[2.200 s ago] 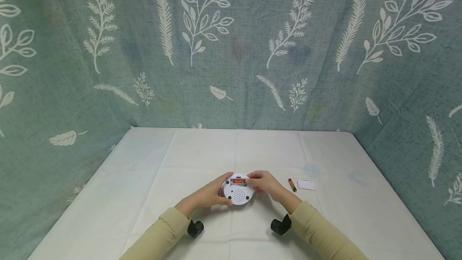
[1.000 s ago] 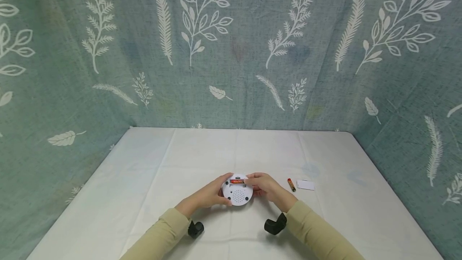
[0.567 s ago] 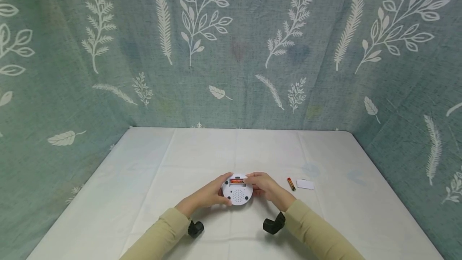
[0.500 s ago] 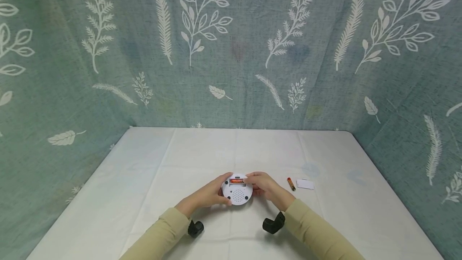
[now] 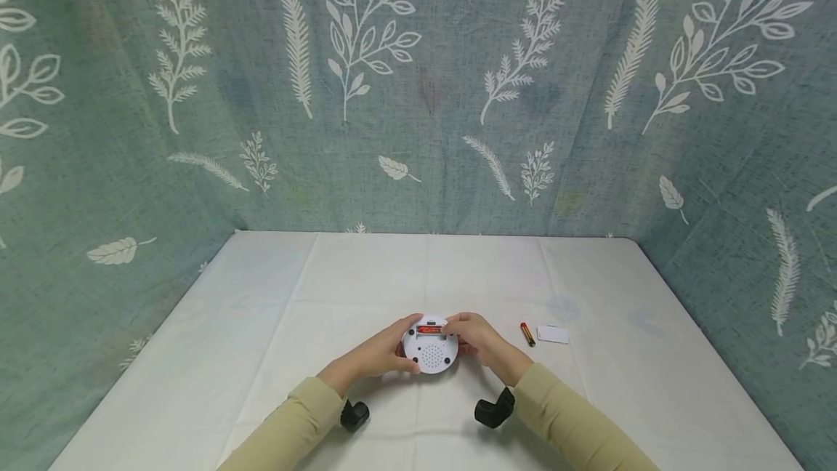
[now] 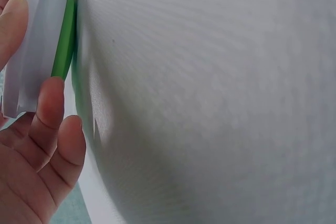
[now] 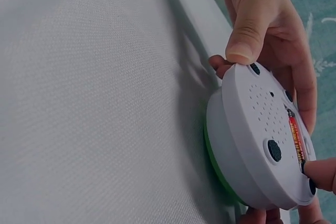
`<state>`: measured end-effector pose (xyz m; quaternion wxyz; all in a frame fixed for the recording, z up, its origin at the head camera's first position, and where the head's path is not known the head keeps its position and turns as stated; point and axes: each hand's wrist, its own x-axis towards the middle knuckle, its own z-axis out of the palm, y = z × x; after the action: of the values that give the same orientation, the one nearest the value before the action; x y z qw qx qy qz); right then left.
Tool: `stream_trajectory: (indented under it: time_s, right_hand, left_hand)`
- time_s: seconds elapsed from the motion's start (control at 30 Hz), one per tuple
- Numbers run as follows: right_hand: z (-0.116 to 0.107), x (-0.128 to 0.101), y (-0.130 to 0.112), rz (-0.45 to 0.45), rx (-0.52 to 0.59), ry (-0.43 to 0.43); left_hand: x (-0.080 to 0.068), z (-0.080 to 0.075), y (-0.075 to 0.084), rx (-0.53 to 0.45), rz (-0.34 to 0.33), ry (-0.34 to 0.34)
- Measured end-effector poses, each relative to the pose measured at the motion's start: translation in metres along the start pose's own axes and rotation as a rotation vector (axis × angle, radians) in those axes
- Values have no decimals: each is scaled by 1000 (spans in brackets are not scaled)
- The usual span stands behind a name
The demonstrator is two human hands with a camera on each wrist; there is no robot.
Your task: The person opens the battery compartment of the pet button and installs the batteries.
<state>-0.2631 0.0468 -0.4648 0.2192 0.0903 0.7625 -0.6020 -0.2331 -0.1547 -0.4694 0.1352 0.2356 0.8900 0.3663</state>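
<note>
My left hand (image 5: 381, 349) grips the left rim of a round white device (image 5: 431, 357), which has speaker holes, dark feet and a green far side. Its open battery compartment faces up and holds a red battery (image 5: 429, 329). My right hand (image 5: 480, 336) holds the device's right edge. In the right wrist view its thumb (image 7: 321, 174) presses at the battery's end, while other fingertips show below the rim. The left wrist view has the thumb and fingers of my left hand around the white side, beside the green part (image 6: 65, 40).
A second red battery (image 5: 527, 334) lies on the white-covered table (image 5: 294, 282), right of my right hand. Just beyond it is a small white rectangular cover (image 5: 553, 334). Leaf-patterned green curtains (image 5: 418, 93) rise behind the table and along both sides.
Since the earliest frame, my right forearm has shifted slightly left and the right hand has closed in on the device's edge. The left hand keeps its grip; little moves in the last half second.
</note>
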Motion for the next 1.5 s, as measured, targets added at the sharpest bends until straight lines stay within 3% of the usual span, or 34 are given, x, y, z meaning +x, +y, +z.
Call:
stream_trajectory:
  time_s: [0.43,0.67,1.03,1.5]
  right_hand:
    - [0,-1,1,-34,-14,-11]
    - [-7,-4,-6,-70,-148,-35]
    - [-47,-4,-22,-114,-238,28]
    - [-100,-8,-11,-118,-330,49]
  left_hand:
    - [0,-1,-2,15,2,-6]
    - [0,0,-5,2,0,-10]
    - [-2,0,-4,8,2,-8]
    - [-1,1,-4,5,-1,1]
